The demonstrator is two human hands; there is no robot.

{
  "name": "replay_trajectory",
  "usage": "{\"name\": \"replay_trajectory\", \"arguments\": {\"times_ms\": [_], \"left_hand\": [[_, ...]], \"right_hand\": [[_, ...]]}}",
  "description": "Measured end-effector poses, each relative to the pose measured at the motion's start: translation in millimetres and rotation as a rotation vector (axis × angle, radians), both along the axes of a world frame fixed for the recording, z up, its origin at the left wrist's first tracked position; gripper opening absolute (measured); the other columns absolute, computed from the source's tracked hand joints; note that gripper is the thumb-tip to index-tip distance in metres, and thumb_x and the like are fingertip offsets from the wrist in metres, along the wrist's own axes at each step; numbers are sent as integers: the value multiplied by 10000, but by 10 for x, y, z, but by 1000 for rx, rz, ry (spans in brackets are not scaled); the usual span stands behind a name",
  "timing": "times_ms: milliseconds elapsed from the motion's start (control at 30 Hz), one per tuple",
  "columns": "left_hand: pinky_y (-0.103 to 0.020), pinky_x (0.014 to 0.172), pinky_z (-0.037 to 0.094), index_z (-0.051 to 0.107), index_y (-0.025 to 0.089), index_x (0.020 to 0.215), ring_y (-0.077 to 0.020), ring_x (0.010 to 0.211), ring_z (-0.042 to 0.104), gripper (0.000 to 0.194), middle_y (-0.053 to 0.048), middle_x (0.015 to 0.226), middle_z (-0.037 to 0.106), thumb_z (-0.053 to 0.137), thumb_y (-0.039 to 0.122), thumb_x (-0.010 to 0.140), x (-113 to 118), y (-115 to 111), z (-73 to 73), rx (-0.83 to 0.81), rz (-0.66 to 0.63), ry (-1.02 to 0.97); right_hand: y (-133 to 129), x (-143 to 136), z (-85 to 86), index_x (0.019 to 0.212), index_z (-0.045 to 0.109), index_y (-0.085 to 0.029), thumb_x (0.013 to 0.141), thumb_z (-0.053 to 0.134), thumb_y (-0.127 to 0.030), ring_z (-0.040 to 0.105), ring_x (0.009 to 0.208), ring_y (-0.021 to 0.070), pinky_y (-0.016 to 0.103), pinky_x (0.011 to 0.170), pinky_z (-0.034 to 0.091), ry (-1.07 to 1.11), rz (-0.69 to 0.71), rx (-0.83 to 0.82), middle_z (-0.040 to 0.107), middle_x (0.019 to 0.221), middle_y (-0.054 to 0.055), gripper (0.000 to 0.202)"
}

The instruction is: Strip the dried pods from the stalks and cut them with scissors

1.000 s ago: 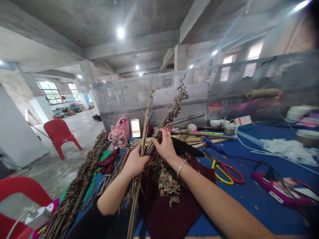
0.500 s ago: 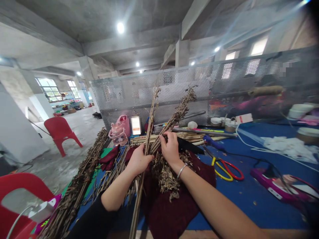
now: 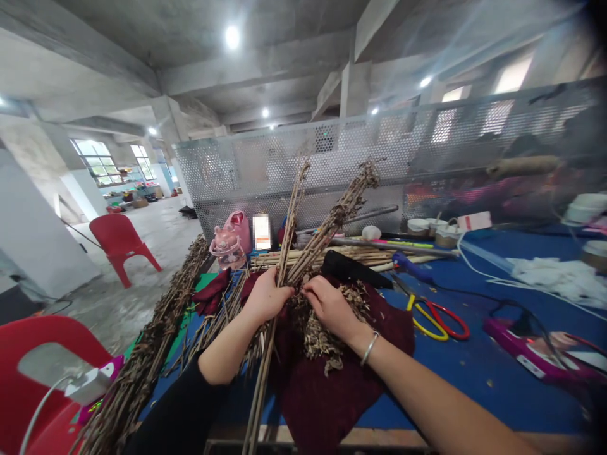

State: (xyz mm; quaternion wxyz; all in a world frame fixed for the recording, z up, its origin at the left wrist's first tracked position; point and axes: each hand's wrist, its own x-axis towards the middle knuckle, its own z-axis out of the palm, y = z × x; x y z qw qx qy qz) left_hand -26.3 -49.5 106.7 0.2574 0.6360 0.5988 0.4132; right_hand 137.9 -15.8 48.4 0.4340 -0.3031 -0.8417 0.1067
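My left hand is closed round dried plant stalks. Their brown, shrivelled tops fan upward in two clumps, and long bare stems run down past my wrist to the table's front. Just right of it, my right hand, with a bracelet at the wrist, has thumb and fingers pinched together near the stalks. What lies in that pinch is too small to make out. Under this hand, a heap of dry curled leaves rests on a dark red cloth.
Scissors with yellow and red handles lie at right on the blue table, near a purple-handled tool with a cord. A long pile of dried stalks lines the left edge. A perforated metal screen stands behind.
My right hand has moved down off the upper stalks to beside my left hand, its fingers now pinched. My left hand keeps its hold. The view has shifted slightly.
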Motion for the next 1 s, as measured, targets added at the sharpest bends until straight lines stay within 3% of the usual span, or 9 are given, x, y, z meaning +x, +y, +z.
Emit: {"name": "replay_trajectory", "arguments": {"times_ms": [100,233,367,467,633,733,800,900,1000], "left_hand": [[-311,803,452,605,137,966,-209,844,615,324,-71,932,679,622,154,643,-13,3,-16,-18,4,-11],[-306,839,438,605,143,990,-203,871,612,345,-61,957,678,612,139,645,27,-24,21,-11,-39,-34],[-303,839,438,606,141,976,-206,869,613,337,-66,960,678,619,134,640,62,-42,57,-33,-22,-21],[-299,831,440,603,140,977,-202,868,613,336,-67,961,677,620,130,641,47,-29,35,-29,-10,-16],[-282,807,445,598,139,954,-185,846,610,305,-55,933,676,606,135,649,13,-11,-10,-20,8,28],[-278,796,445,593,141,936,-181,830,609,285,-50,915,675,605,145,652,9,-19,-8,-27,19,48],[-275,791,444,594,144,938,-181,825,609,285,-46,910,675,606,151,654,6,-28,-3,-30,22,56],[-268,801,440,591,149,976,-179,842,609,319,-43,939,674,602,151,658,6,-42,8,-33,-1,47],[-265,799,441,593,142,978,-179,833,609,322,-47,942,673,603,152,656,19,-64,29,-43,-4,52]], "right_hand": [[7,68,5,860,627,-226,807,538,-416,560,773,187,323,707,449,-92,-139,-118,549,960,61,217],[132,107,92,912,631,-194,756,536,-550,558,757,183,317,692,438,35,-298,-226,521,1079,90,400],[243,51,195,760,584,-171,879,352,-434,524,612,149,255,596,414,87,-196,-328,581,697,26,371],[193,23,222,671,544,-177,894,311,-355,497,569,136,233,563,373,22,-179,-312,551,588,4,368],[-51,82,171,631,598,-174,821,449,-299,510,574,135,236,575,331,-205,-129,-285,608,613,25,271],[-48,180,169,595,638,-189,686,628,-397,503,507,137,237,518,305,-347,-82,-318,607,547,16,227],[90,268,231,582,648,-192,614,666,-526,492,468,137,236,482,299,-370,-96,-354,592,507,10,336],[469,415,440,676,660,-163,707,508,-647,510,514,149,246,502,356,-123,-296,-303,601,569,35,508],[897,544,708,1147,534,-85,711,551,-588,538,666,172,298,641,433,184,-523,-158,606,964,138,666]]}}
